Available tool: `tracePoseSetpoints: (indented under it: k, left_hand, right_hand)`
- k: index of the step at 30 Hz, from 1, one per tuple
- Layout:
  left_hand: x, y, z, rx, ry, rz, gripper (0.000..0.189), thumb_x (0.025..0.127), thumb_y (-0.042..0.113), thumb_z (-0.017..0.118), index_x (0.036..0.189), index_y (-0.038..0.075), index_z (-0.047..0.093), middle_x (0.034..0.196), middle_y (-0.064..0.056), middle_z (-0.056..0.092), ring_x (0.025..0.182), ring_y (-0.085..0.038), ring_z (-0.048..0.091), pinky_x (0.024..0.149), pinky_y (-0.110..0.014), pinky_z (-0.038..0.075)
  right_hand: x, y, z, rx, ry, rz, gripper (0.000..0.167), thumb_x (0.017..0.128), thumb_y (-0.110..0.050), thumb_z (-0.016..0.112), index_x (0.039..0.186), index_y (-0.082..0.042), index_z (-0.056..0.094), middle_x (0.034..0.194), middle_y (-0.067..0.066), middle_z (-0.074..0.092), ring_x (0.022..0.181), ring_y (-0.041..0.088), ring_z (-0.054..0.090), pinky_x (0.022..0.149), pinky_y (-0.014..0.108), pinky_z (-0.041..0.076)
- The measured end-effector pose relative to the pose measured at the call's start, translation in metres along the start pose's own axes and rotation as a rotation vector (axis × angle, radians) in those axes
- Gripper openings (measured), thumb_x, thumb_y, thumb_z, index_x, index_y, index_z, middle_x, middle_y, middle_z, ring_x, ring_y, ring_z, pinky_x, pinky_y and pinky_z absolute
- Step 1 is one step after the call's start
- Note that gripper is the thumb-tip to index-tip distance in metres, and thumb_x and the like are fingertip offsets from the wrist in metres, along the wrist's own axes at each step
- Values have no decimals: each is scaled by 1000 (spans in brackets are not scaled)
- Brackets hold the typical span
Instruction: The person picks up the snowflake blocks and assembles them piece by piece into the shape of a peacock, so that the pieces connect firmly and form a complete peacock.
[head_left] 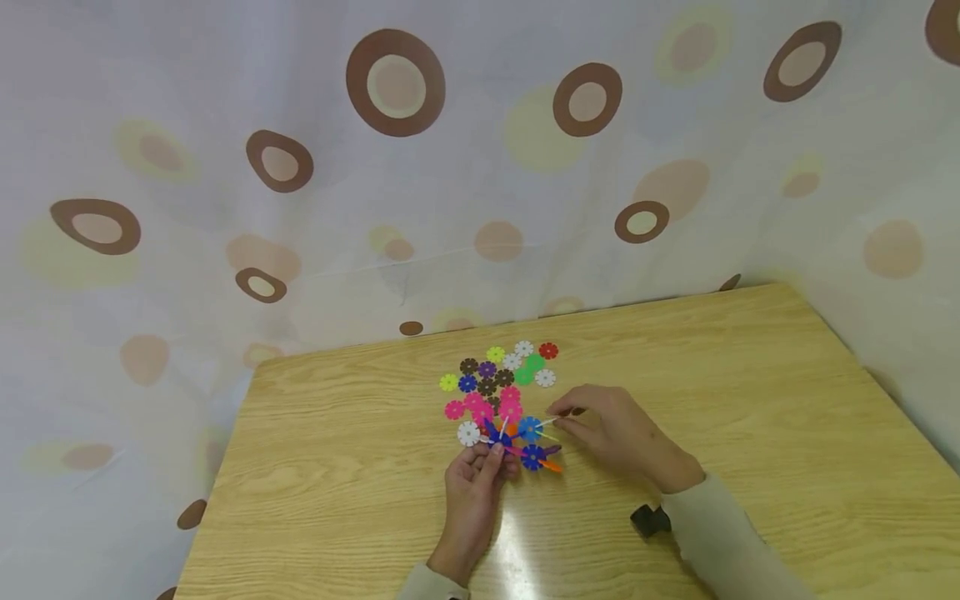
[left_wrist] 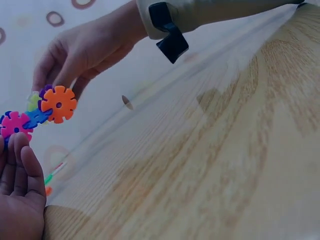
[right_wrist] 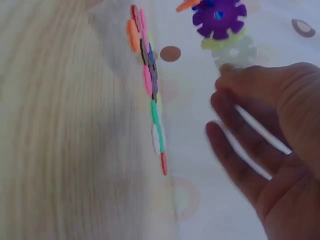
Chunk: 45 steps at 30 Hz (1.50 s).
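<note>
Two hands, apart: left hand pinches the slotted-disc cluster, raised off the table; right hand pinches a pale disc at its right side, seating unclear. Probably the joining step; calls for slot-to-slot alignment, cluster steady. No containers visible; loose discs lie directly on the table.

Table: pale wood-grain top, bright glare toward near edge. Loose notched discs, mixed colors, lie flat in one cluster near the far edge; pink discs overlap on its near-edge side.
</note>
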<state>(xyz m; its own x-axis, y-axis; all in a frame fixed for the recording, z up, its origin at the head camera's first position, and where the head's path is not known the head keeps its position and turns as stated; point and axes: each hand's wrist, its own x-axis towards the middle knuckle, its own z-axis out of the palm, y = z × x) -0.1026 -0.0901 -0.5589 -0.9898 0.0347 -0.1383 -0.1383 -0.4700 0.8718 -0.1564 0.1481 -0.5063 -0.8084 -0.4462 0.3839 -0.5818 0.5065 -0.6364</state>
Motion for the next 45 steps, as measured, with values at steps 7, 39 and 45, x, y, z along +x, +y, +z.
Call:
tracePoseSetpoints:
  k: [7,39,45]
  left_hand:
    - [0,-2,0,11,-3,14,14,107,1,63,96,8,59,90,4,77,85,-7,74,83,-24,64]
    - [-2,-8,-2,52,-56,66,12,105,-1,64,110,9,63,97,5,75,90,-10,74,87,-27,65]
    - [-2,-8,-2,64,-60,92,14,104,-2,65,112,10,65,98,3,75,89,-11,74,85,-28,65]
  right_hand:
    - [17,27,4,-130,-154,182,50,106,-14,72,154,-7,61,152,17,62,140,40,61,116,61,52]
    - [8,-5,-9,284,133,395,16,98,-12,83,113,-8,76,97,7,82,85,10,78,78,24,64]
    - [10,-24,-7,302,155,374,10,97,-8,83,106,-5,80,95,10,82,80,17,79,73,24,65]
